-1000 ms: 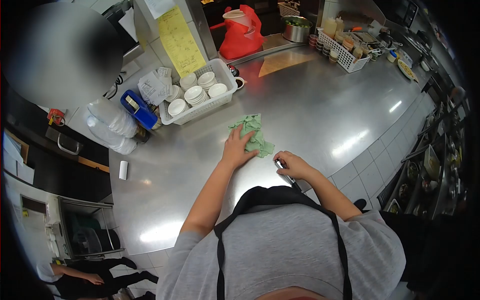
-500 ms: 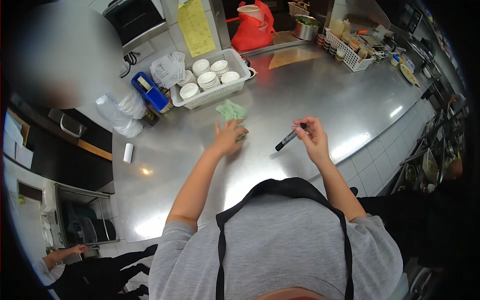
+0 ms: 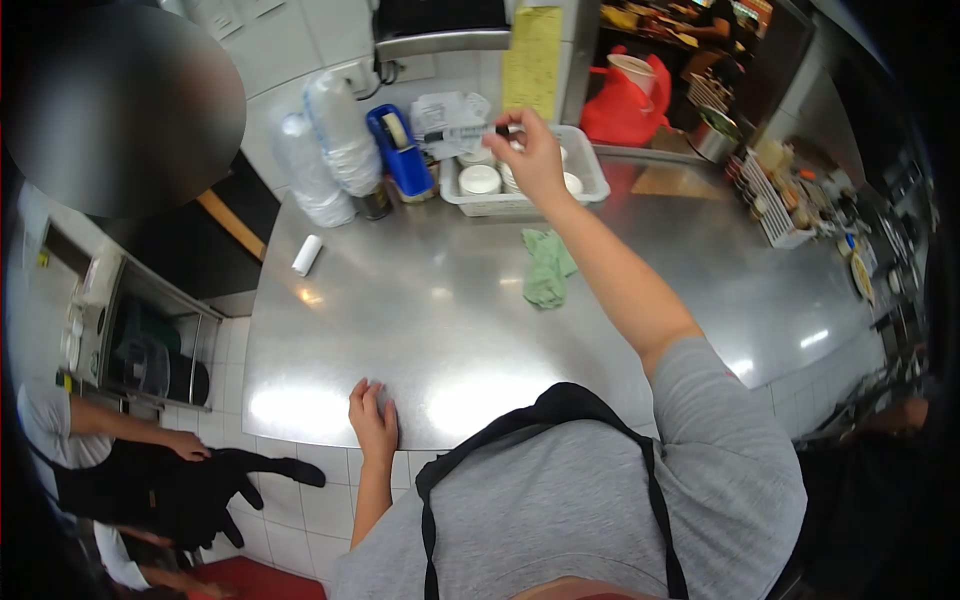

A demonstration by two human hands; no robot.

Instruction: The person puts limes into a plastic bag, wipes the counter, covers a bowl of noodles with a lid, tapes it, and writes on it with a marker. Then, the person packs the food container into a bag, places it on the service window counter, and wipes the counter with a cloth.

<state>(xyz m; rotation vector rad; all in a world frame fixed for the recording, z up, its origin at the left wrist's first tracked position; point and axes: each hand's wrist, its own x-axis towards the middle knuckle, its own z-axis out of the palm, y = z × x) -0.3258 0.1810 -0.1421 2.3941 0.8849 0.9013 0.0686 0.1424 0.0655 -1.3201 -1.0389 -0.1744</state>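
My right hand (image 3: 532, 155) is closed on a black marker pen (image 3: 466, 132), held roughly level by one end. It is above a white plastic basket (image 3: 500, 208) of stacked small white dishes (image 3: 480, 180), with paper slips (image 3: 450, 106) behind the pen. My left hand (image 3: 374, 420) rests at the counter's front edge, fingers loosely bent and apart, holding nothing. A crumpled green cloth (image 3: 547, 270) lies on the steel counter (image 3: 400, 320), below my right forearm and apart from both hands.
A blue tape dispenser (image 3: 400, 155) and wrapped cup stacks (image 3: 335, 140) stand left of the basket. A white roll (image 3: 307, 256) lies nearby. At the back are a red bag (image 3: 625, 105) and a condiment basket (image 3: 775, 205). Co-workers (image 3: 110, 450) are at lower left.
My right hand has carried the marker pen up and left, over the dish basket. My left hand has let go of the green cloth and drawn back to the counter edge. The view has shifted.
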